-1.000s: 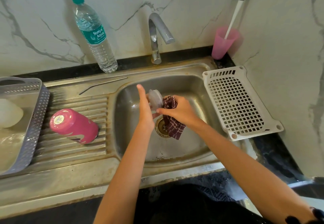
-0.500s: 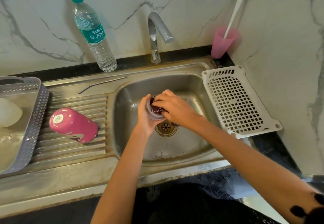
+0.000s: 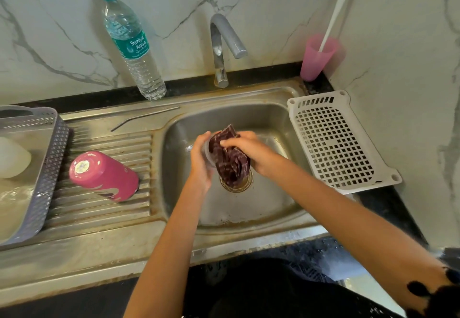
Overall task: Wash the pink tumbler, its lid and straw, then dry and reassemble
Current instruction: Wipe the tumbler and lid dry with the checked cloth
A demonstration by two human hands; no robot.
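The step in hand looks to be wiping the lid (image 3: pixel 207 149): over the steel sink (image 3: pixel 249 208) the left hand (image 3: pixel 200 165) curls round this smooth translucent disc while the right hand (image 3: pixel 251 151) grips a soft maroon cloth (image 3: pixel 231 165) against it. The glossy pink tumbler (image 3: pixel 104 175) lies tilted on the ribbed drainboard (image 3: pixel 104 218), with the thin bent metal straw (image 3: pixel 144 118) behind it. Next the cloth likely needs working round the lid's rim.

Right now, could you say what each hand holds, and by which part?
Left hand grips the lid round its edge; right hand holds the cloth near its top.
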